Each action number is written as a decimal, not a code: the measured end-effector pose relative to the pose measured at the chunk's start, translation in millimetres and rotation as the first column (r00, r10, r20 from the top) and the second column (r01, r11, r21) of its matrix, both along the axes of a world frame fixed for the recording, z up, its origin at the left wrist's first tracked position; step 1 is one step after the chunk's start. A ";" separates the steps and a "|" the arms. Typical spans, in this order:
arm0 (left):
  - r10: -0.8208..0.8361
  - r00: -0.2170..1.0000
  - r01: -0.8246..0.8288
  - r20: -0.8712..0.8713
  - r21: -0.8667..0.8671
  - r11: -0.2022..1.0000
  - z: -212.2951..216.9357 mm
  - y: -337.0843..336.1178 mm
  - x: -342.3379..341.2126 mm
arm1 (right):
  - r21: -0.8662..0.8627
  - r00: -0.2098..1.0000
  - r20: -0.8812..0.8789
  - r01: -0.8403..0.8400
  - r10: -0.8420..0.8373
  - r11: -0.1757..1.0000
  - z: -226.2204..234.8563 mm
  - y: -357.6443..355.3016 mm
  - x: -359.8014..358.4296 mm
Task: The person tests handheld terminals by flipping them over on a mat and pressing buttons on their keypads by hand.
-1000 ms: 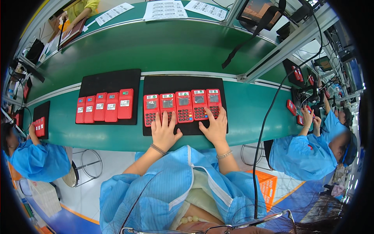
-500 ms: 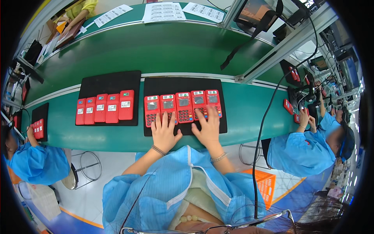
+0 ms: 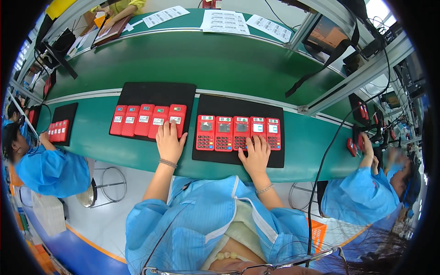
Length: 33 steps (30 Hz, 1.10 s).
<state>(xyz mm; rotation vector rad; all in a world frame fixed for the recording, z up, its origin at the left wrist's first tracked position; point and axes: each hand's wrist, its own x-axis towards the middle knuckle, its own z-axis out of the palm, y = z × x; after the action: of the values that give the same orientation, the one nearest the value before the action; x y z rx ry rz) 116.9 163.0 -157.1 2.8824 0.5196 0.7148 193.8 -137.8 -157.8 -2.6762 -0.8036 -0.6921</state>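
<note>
Several red handheld payment terminals (image 3: 206, 133) stand face up in a row on a black mat (image 3: 211, 161), keypads toward me. The two rightmost terminals (image 3: 273, 129) show bright, lit screens; the others look grey. My right hand (image 3: 256, 160) has its fingers spread over the lower keypad of the second terminal from the right. Further left, several more red terminals (image 3: 145, 113) lie back side up with white labels on another black mat (image 3: 156, 91). Fingers extended, my left hand (image 3: 169, 144) rests at the lower end of that row's rightmost terminal (image 3: 179, 112), holding nothing.
The green bench (image 3: 220, 59) has a metal rail across it, with printed sheets (image 3: 224, 22) beyond. A black cable (image 3: 331, 142) hangs on the right beside a metal post. Co-workers in blue (image 3: 57, 167) sit left and right. An orange crate (image 3: 318, 233) stands below.
My left hand has left the face-up terminals and moved left to the back-side-up row. My right hand stays over the keypads. Two screens at the right have lit up. The view has shifted.
</note>
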 end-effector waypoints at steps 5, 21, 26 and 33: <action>0.073 0.996 -0.035 0.043 -0.576 0.817 8.5 15.2 3.6 | 0.042 1.000 -0.030 0.008 -0.007 0.999 -8.8 0.2 -0.4; -0.118 0.989 0.114 -0.092 -0.048 0.992 -5.7 67.9 -39.2 | 0.065 0.999 -0.041 0.023 -0.020 0.998 -1.6 2.0 -0.1; -0.091 0.985 0.128 0.148 -0.270 0.954 -13.5 80.3 -36.1 | 0.059 0.998 -0.063 0.035 -0.031 0.998 -1.7 0.5 -2.0; 0.068 0.985 -0.055 0.156 -0.087 0.995 -16.8 97.2 -35.6 | 0.050 0.998 -0.051 0.034 -0.031 0.998 -2.9 0.7 -1.0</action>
<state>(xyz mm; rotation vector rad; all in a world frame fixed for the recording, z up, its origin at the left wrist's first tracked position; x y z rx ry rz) 81.3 260.3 -173.9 2.7149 0.6040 0.9014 192.8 -137.1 -160.7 -2.6550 -0.7216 -0.6416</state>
